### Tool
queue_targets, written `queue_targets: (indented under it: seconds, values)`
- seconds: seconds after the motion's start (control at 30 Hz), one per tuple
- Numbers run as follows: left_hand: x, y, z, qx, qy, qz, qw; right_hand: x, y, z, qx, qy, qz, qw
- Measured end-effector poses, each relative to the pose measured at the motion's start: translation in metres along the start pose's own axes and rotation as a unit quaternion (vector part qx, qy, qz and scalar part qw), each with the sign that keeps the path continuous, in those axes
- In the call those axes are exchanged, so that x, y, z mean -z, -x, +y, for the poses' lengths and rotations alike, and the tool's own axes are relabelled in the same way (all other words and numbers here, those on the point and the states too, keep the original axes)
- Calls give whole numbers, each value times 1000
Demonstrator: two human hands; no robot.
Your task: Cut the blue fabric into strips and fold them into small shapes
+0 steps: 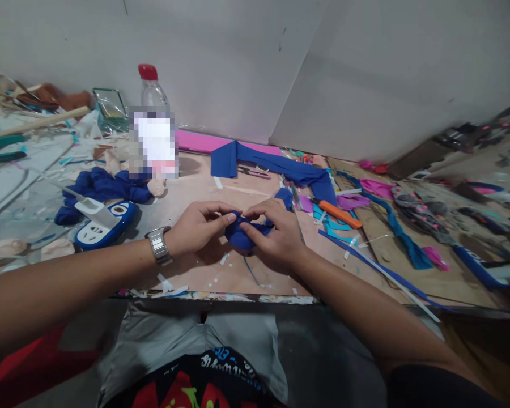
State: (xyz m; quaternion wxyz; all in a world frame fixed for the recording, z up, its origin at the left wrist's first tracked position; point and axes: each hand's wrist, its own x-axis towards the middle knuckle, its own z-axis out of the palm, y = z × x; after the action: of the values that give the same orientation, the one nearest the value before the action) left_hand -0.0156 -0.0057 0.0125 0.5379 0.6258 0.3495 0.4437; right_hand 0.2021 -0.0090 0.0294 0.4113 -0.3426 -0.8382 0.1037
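Observation:
Over the front of the workbench, my left hand (204, 226) and my right hand (278, 232) meet at a piece of dark blue fabric (241, 239). Both hands pinch its upper edge, thumbs on the near side and fingertips partly hidden behind. The fabric bulges downward in a rounded fold between them, and part of it shows beyond my right fingers. Behind the hands lies a long blue fabric strip (276, 158), folded at its left end. A bundle of blue fabric pieces (106, 186) rests to the left, beside a blue and white power strip (106, 225).
A clear bottle with a red cap (148, 72) stands at the back left behind a blurred-out patch. An orange utility knife (338, 213) lies right of my hands. Pliers with green handles (4, 146) are far left. Teal fabric (402, 229) and pink scraps spread across brown cardboard (378, 266).

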Motion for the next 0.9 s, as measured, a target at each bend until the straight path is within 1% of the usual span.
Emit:
queue_targets:
  seconds: [0.2, 0.37, 0.57, 0.77, 0.9]
  values:
    - [0, 0, -3, -7, -11, -4, 1000, 0, -1, -1, 10, -4, 4, 1000]
    - [-1, 0, -3, -27, -10, -16, 999, -1, -1, -1, 0, -5, -2, 1000]
    - [0, 1, -2, -19, -30, -30, 999, -2, 0, 0, -6, -6, -3, 1000]
    - [-1, 2, 1, -24, -39, -45, 998, -3, -1, 0, -10, -8, -9, 1000]
    - [-3, 3, 0, -46, -65, -54, 995, -3, -1, 1, -8, 2, -8, 1000]
